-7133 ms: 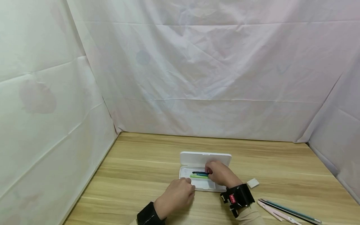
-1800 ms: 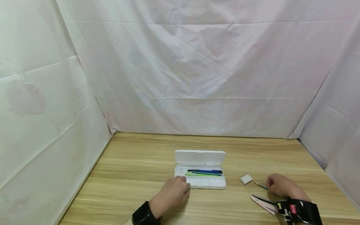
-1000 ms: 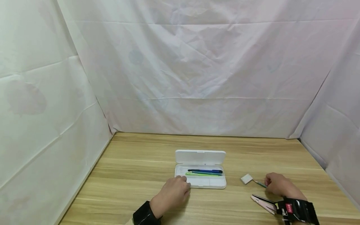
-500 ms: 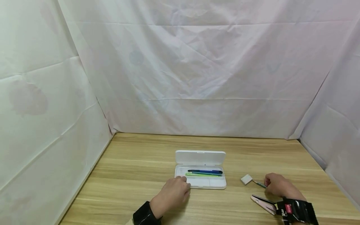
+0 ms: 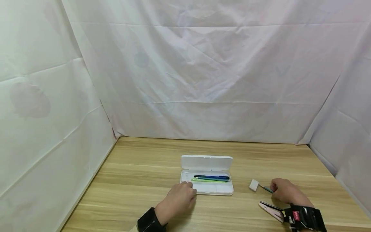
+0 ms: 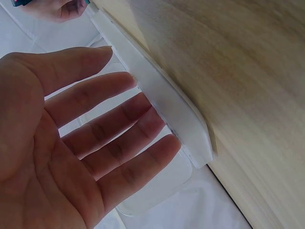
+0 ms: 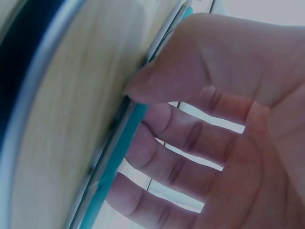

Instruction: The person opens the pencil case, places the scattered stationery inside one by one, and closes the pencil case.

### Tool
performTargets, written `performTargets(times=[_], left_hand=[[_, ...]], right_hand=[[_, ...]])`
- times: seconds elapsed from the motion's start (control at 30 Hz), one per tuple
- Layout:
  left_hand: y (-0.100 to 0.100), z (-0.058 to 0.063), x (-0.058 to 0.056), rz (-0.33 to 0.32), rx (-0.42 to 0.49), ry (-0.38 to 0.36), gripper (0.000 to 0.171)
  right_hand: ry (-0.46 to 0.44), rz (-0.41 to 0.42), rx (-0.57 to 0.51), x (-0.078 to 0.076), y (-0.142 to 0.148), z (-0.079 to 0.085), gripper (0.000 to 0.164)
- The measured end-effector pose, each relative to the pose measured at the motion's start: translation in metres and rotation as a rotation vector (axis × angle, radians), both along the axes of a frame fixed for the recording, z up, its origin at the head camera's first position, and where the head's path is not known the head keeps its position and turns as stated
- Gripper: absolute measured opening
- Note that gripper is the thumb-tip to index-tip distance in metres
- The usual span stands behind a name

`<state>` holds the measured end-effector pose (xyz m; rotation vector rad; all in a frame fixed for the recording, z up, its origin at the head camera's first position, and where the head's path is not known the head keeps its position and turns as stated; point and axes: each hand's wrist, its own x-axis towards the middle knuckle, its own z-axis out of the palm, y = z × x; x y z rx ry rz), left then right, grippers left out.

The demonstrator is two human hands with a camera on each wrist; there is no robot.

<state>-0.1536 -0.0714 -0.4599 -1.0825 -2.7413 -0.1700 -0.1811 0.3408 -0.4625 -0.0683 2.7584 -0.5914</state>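
Observation:
My left hand [image 5: 178, 198] rests at the front left edge of an opened white pencil case [image 5: 223, 190]. In the left wrist view its fingers are nearly straight, fingertips against the case's rim [image 6: 159, 90]. Several pens [image 5: 210, 178], dark, blue and lime green, lie in the rear compartment. On the right, my right hand [image 5: 287, 192] pinches a teal pencil [image 5: 266, 189] between thumb and fingertips, low over the table. In the right wrist view the pencil [image 7: 112, 164] runs along the fingertips. Its pointed end reaches the white eraser [image 5: 253, 185].
A pink two-legged tool [image 5: 272, 212], like a drawing compass, and a dark pencil [image 5: 271, 205] lie in front of the right hand, partly covered by the black wristband [image 5: 304, 218]. White cloth [image 5: 203, 80] walls surround the wooden table [image 5: 139, 180].
Since the oldest frame, my right hand has left the case and taken hold of the teal pencil. Lately it has shifted slightly left, and the eraser has turned. My left hand stays at the case.

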Motion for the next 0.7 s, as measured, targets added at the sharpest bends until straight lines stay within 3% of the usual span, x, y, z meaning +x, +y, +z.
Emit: performTargets(times=[0.3,0.7], left_hand=[[0.0,-0.001,0.0,0.007,-0.014,-0.007,0.011],[0.0,-0.001,0.0,0.008,-0.013,0.003,0.012]], right_hand=[[0.022,-0.009,0.0,-0.003,-0.005,0.006,0.019],[0.152,0.06,0.021,-0.001,-0.011,0.013,0.016]])
